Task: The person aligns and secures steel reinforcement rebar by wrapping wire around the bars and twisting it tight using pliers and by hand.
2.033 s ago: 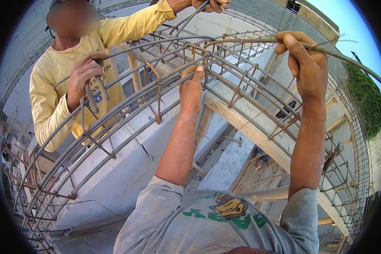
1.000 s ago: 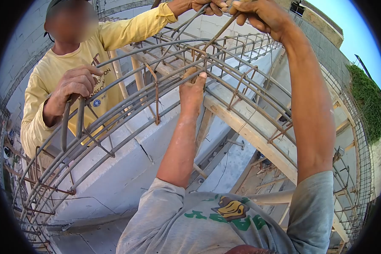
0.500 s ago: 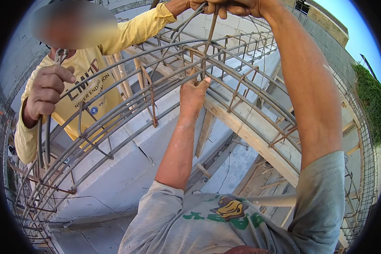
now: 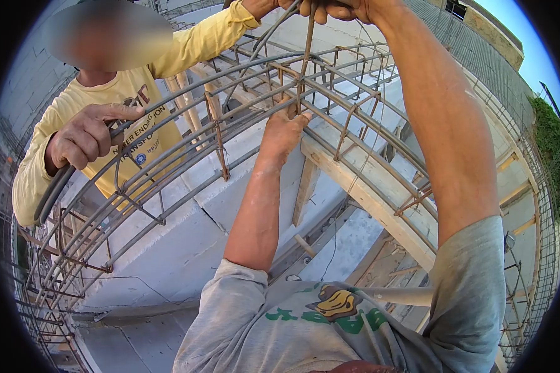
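My left hand [image 4: 284,132] is closed around a steel reinforcing bar at the corner where the rebar cages [image 4: 255,102] meet, thumb pointing right. My right hand [image 4: 348,11], at the top edge of the view, is closed around the upper part of an upright reinforcing bar [image 4: 308,38]; some fingers are cut off by the frame. A co-worker's hand [image 4: 279,4] is beside it, partly out of view. The co-worker's other hand [image 4: 88,138] grips a long-handled tool [image 4: 57,189], like pliers or cutters, beside the left cage.
A co-worker in a yellow shirt [image 4: 137,124] stands behind the left cage. Pale block walls [image 4: 168,242] lie under the bars. A timber board [image 4: 373,202] runs below the right cage, with a drop beneath. Wire mesh [image 4: 544,248] curves along the right.
The co-worker's tool has tipped from upright to slanting, its head now by the left cage's bars. My hands keep their holds; the view has shifted slightly.
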`<action>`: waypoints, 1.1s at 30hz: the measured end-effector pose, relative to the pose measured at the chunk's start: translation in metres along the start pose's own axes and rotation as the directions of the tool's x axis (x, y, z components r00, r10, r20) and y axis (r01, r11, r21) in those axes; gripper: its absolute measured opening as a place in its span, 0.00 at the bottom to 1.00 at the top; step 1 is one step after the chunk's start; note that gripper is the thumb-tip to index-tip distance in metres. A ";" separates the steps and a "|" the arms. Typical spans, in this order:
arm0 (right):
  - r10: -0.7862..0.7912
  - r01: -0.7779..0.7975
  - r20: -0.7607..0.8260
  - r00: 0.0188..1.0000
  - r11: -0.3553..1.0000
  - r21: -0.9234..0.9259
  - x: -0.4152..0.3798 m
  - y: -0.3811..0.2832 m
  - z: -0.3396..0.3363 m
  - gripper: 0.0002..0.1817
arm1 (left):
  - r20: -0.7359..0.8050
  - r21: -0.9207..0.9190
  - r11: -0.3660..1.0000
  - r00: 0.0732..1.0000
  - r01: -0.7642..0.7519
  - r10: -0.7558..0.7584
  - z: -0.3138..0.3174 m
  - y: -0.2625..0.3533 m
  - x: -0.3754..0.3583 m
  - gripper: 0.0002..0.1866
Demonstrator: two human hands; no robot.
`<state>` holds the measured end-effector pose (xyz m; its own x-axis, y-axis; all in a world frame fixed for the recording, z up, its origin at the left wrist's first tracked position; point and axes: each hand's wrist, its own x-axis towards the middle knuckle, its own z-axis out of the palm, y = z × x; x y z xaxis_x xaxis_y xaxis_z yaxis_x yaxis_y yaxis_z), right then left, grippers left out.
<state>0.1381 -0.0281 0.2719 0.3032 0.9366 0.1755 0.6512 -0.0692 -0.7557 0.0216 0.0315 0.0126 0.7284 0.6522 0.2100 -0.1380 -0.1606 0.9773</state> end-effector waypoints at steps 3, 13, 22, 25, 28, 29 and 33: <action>-0.030 0.029 -0.042 0.999 0.999 -0.025 -0.002 -0.001 0.010 0.12 | 0.015 -0.106 0.994 0.999 0.031 -0.030 0.003 0.006 -0.004 0.25; -0.112 0.118 -0.443 0.889 0.993 -0.014 -0.008 0.023 0.039 0.14 | -0.015 -0.099 0.995 0.999 0.026 -0.028 0.006 0.005 -0.004 0.26; -0.154 -0.126 -0.519 0.841 0.877 -0.465 0.014 0.019 0.046 0.17 | -0.114 0.099 0.982 0.979 -0.160 0.171 0.007 -0.005 -0.024 0.27; -0.268 -0.054 -0.218 0.938 0.508 -0.860 0.041 0.036 0.023 0.15 | -0.201 0.292 0.935 0.943 -0.201 0.266 0.005 0.008 -0.043 0.24; -0.383 -0.011 -0.305 0.872 0.607 -0.795 0.055 0.058 0.026 0.14 | -0.290 0.379 0.880 0.866 -0.287 0.407 0.003 0.033 -0.053 0.22; -0.382 -0.002 -0.434 0.816 0.748 -0.663 0.050 0.054 0.031 0.14 | -0.303 0.430 0.846 0.833 -0.314 0.463 0.006 0.035 -0.052 0.21; -0.176 -0.100 -0.413 0.893 0.820 -0.564 0.045 0.039 0.034 0.17 | -0.288 0.579 0.711 0.716 -0.399 0.636 0.014 0.037 -0.054 0.18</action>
<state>0.1534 0.0229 0.2294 0.4440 0.7070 0.5505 0.8960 -0.3437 -0.2812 -0.0132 -0.0201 0.0371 0.2403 0.5781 0.7798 -0.0002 -0.8033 0.5956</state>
